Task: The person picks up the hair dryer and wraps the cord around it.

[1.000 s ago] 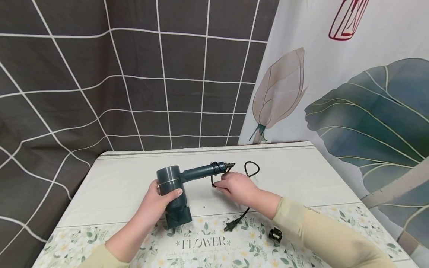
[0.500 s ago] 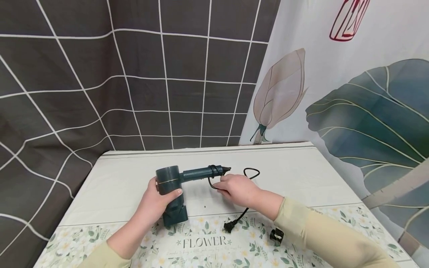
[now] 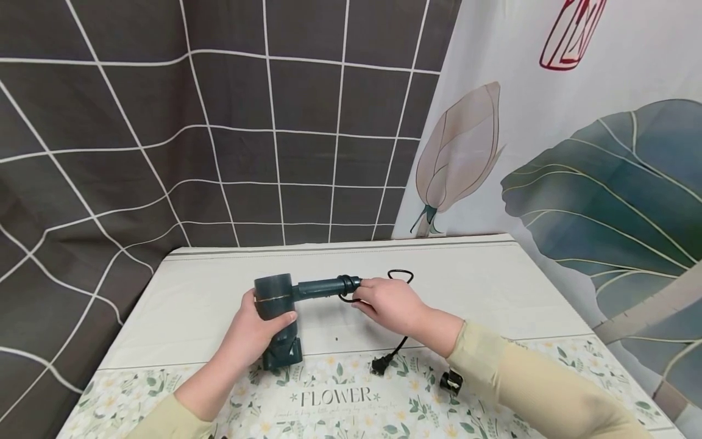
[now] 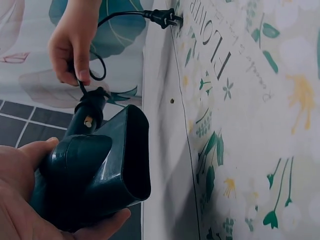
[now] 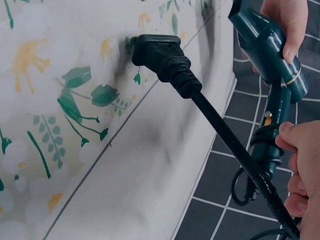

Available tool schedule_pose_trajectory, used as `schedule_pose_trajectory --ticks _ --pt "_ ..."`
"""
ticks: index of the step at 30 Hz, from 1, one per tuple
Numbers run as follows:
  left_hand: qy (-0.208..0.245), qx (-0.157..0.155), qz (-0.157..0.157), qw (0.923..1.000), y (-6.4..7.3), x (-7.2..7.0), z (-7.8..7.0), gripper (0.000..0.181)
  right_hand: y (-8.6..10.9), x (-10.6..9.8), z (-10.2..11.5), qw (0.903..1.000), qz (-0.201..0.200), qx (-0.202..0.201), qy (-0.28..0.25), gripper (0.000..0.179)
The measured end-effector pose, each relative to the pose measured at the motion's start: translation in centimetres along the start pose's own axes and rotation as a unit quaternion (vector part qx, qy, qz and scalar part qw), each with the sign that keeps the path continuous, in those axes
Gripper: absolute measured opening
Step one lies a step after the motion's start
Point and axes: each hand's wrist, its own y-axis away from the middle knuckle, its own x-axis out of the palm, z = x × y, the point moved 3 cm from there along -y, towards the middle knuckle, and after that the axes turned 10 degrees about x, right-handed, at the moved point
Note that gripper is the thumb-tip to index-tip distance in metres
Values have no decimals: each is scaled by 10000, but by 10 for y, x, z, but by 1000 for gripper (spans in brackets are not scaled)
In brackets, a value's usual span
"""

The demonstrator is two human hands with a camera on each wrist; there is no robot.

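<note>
A dark teal hair dryer [image 3: 275, 289] is held above the table, its handle pointing right. My left hand [image 3: 249, 332] grips the barrel, thumb across the front. In the left wrist view the flattened nozzle [image 4: 135, 155] faces the table. Black cord [image 5: 265, 137] is wound round the handle near its end. My right hand [image 3: 393, 306] pinches the cord close to the handle tip, which its fingers partly hide in the head view. From this hand the free cord hangs down to a two-pin plug [image 3: 379, 366], with a small loop [image 3: 403, 272] sticking up behind.
A white tablecloth [image 3: 219, 305] with a floral front band covers the table. A small black object [image 3: 451, 382] shows beneath the right sleeve. Behind stand a dark grid-patterned curtain [image 3: 307, 152] and a pale curtain with plant prints [image 3: 526, 122].
The handle end has shifted left, and the dryer has turned slightly more upright. My right hand has moved up onto the handle tip; the cord loop below the handle has become smaller.
</note>
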Motion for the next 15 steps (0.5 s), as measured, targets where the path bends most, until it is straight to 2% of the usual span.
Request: schedule_pose_trajectory --ticks 8,15 --pt "-381 49 108 9992 2 -3 0 113 -3 -2 -2 9987 -71 -463 199 5" --pt "-534 92 192 9983 2 -4 6 114 -5 -6 -12 9971 -467 -454 387 13"
